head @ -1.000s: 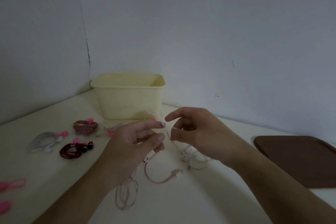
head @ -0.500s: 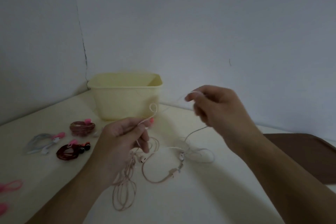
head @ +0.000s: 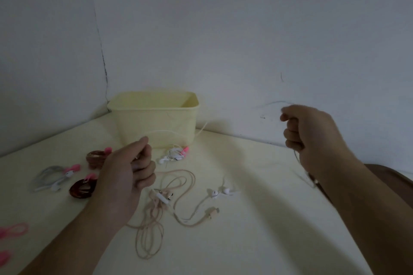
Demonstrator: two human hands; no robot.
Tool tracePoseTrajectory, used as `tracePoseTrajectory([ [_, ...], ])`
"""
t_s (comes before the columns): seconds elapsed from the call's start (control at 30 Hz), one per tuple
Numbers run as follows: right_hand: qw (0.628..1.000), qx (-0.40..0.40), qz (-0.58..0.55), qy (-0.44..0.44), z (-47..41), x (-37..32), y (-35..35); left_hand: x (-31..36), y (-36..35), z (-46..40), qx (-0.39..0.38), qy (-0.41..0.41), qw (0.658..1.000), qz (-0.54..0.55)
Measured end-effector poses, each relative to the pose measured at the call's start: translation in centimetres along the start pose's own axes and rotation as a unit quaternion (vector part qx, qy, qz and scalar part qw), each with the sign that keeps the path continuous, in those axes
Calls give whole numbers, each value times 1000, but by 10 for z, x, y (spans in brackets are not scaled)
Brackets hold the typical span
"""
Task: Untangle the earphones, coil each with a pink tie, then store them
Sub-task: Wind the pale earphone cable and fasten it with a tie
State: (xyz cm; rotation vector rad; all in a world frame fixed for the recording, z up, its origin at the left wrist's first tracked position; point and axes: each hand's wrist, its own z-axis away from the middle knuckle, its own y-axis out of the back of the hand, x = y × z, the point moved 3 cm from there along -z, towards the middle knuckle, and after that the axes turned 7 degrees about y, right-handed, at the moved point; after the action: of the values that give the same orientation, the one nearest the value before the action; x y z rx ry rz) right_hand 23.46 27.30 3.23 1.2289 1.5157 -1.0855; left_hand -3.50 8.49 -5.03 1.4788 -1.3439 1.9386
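With our left hand [head: 131,169] and right hand [head: 306,134] each clenched on the thin white earphone cable [head: 169,132], we spread them to draw it off the pale pink earphones [head: 165,198] on the cream worktop [head: 245,219].

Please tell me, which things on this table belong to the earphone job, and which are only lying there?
Job:
- white cable, pulled between left hand and right hand
- beige earphones, loose
- tied coils
- spare pink ties
- yellow bin

Lying about:
- brown tray
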Motion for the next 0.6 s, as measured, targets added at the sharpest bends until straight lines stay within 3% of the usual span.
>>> tracePoseTrajectory([
  [0.13, 983, -91, 162, -8, 11, 18, -16, 1, -15, 12, -54, 17, 998, -5],
  [0.23, 984, -163, 61, -27, 19, 18, -27, -3, -14, 9, -57, 43, 997, 8],
  [0.3, 977, -213, 12, -5, 25, 7, -34, -6, -8, 1, 11, 14, 997, -70],
  [0.33, 971, -239, 8, 15, 29, 2, -38, -6, -4, -1, 56, -30, 985, -161],
  [0.43, 949, -302, 49, 77, 46, -5, -51, -6, -5, 7, 153, -169, 887, -400],
  [0.47, 940, -314, 83, 104, 53, -4, -56, -2, -7, 12, 146, -214, 874, -411],
  [0.53, 912, -346, 153, 159, 69, 0, -67, 2, -15, 20, 67, -249, 886, -385],
  [0.6, 874, -397, 204, 194, 84, 7, -77, -2, -27, 27, -53, -194, 910, -363],
])
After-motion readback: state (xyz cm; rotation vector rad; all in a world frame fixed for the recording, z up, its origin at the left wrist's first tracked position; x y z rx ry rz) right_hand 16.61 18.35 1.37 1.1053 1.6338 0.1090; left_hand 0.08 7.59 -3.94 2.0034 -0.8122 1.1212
